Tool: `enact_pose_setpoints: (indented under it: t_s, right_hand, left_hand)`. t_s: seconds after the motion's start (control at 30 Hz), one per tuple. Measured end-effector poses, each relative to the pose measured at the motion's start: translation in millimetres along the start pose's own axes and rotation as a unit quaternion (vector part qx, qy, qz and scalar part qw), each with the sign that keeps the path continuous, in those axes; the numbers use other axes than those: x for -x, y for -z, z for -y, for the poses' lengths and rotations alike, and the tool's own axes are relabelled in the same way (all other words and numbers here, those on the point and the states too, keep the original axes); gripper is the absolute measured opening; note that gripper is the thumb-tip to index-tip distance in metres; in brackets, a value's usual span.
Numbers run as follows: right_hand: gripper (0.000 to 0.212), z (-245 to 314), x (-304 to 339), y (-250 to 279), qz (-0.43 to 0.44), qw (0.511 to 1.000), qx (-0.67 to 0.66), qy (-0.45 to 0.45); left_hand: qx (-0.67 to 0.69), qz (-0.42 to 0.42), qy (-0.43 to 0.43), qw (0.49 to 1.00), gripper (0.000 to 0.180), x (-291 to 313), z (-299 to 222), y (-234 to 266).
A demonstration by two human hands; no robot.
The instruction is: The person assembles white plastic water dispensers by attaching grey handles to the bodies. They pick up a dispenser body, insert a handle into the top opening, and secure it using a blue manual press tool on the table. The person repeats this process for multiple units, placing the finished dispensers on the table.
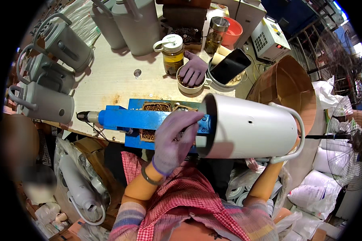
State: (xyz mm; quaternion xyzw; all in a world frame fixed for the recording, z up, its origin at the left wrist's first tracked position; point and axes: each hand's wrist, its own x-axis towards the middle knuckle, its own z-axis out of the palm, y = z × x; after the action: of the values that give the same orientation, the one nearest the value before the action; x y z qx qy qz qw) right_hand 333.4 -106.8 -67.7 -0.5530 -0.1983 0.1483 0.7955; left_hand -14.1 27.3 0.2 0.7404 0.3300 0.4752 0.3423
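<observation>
A light grey cylindrical jug body [251, 128] with a curved handle [301, 130] lies sideways. Its open left end surrounds the right end of a blue metal fixture [145, 119]. My left hand [175, 138], in a purple glove, is over the fixture, with fingers pinched together beside the jug's open rim. Whatever those fingertips may hold is too small to make out. My right forearm [265, 184] reaches up to the jug's handle end; the hand there is mostly hidden behind the jug and handle. Small brass-coloured screws [157, 106] fill a tray on the fixture.
Several grey jugs [134, 30] stand along the table's left and back. A cup [190, 86] with a purple glove on it, a lidded jar [173, 56] and a phone [231, 66] sit behind the fixture. A cardboard box [287, 86] and a fan [350, 140] are at right.
</observation>
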Motion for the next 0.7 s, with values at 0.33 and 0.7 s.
enact_pose_setpoints:
  t_s: [0.33, 0.7]
  right_hand:
    - [0.054, 12.3, 10.5, 28.3, -0.04, 0.999, 0.001, 0.026]
    - [0.053, 11.8, 8.9, 5.4, 0.028, 0.998, 0.048, 0.025]
  left_hand:
    - [-0.026, 0.102, -0.105, 0.989, 0.03, -13.6, 15.5, -43.8]
    - [0.197, 0.11, 0.165, 0.96, 0.057, 6.4, 2.7, -2.4]
